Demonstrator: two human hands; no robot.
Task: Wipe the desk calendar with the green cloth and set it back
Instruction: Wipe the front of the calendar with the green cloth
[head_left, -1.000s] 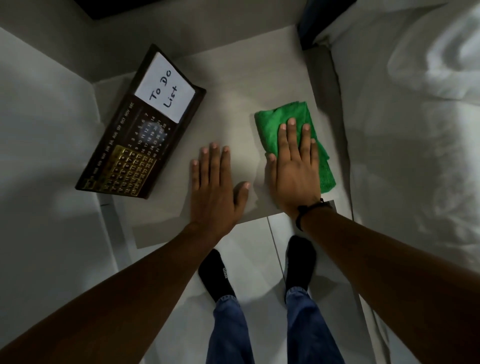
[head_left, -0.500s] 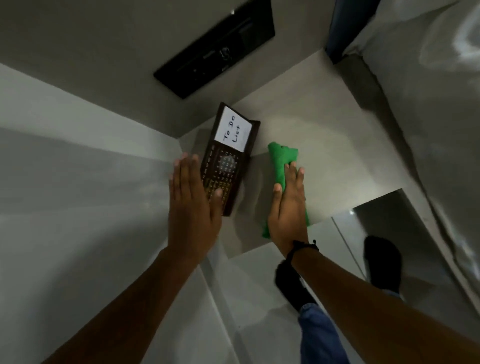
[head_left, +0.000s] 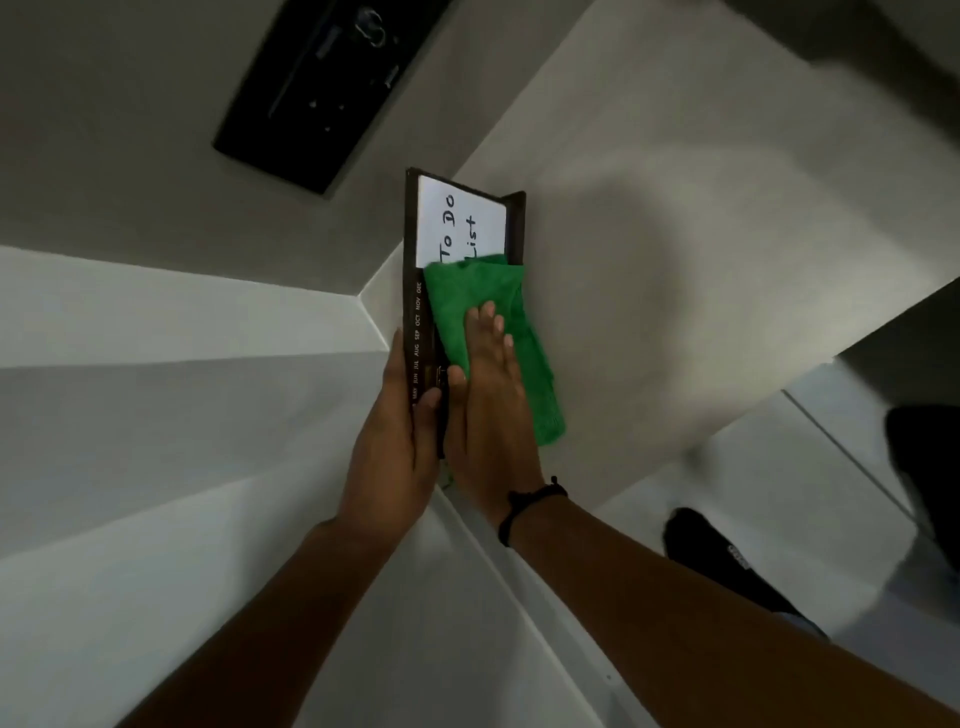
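The dark brown desk calendar carries a white "To Do List" card at its far end and a column of month names along its left side. It stands on the pale table near the wall corner. My left hand grips its near left edge, thumb on the face. The green cloth lies flat over the calendar's middle and hangs off its right side. My right hand presses the cloth against the calendar with fingers stretched out.
A black switch panel is set in the wall above the calendar. White walls meet in a corner at the left. The table edge drops to a tiled floor at the right, where my dark socks show.
My left hand moved from flat on the table to grip the calendar's edge. My right hand slid the green cloth left onto the calendar face. The view swung and the calendar now looks upright.
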